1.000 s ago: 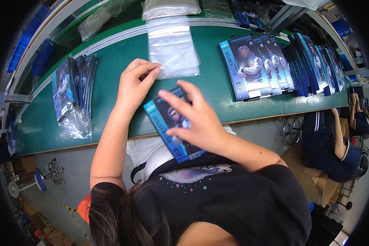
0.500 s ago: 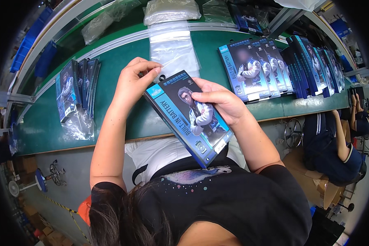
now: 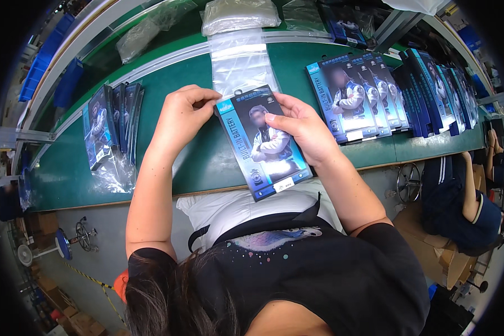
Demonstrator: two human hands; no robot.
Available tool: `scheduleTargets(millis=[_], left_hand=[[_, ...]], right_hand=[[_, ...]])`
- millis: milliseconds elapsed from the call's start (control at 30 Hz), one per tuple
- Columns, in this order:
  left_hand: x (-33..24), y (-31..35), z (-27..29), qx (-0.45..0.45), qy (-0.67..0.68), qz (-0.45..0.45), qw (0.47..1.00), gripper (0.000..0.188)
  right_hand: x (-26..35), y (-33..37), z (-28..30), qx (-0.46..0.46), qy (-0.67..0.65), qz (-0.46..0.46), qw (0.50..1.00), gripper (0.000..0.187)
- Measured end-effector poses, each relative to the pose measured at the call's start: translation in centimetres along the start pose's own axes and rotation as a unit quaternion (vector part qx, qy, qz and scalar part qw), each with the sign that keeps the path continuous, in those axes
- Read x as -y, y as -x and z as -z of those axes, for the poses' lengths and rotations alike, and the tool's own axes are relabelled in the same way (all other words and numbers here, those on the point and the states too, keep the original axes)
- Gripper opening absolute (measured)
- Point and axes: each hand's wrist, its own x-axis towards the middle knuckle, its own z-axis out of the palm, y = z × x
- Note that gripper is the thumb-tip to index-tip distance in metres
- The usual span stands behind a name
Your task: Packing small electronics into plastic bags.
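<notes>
- Currently holding a box [image 3: 263, 145] in the right hand [image 3: 308, 131], thumb pressed on the printed front, fingers wrapped behind its right side and mostly hidden.
- Held with front face up and top leaning left, over the middle of the near edge of the surface [image 3: 162, 81], bottom end reaching past that edge.
- Narrow at the left hand [image 3: 187, 115]: thumb and forefinger close together, right beside the upper left corner of the box; cannot tell whether pinched on plastic.
- Just beyond the top of the box, flat clear bags [image 3: 238, 61], spread from the far edge toward the middle of the surface.
- Past the far edge, behind a metal rail [image 3: 297, 38]: a thick bag bundle [image 3: 241, 17] at the centre, crumpled plastic [image 3: 137, 42] to the left.
- Near the left end of the surface, several similar boxes [image 3: 98, 126] leaning together, with shiny clear film [image 3: 115, 173] at their lower ends, toward the near edge.
- Toward the right end, overlapping boxes [image 3: 344, 101] fronts showing, then a darker row [image 3: 431, 95] packed closely beside them.
- Beyond the near edge, at far right, a seated co-worker [image 3: 459, 201] in dark clothes, close to an open carton [image 3: 431, 246].
</notes>
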Motion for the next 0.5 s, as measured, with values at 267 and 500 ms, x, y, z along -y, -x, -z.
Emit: scheduleTargets(millis=[267,500], left_hand=[[-1.3,1.3,-1.0,-0.101,-0.032,-0.137,0.985,0.017],[-0.2,2.9,-2.0,-0.132,-0.023,-0.205,0.97,0.017]], right_hand=[[-1.7,0.4,-1.2,-0.084,0.045,0.128,0.987,0.051],[-0.9,0.4,-0.2,-0.087,0.0,0.041,0.995,0.038]])
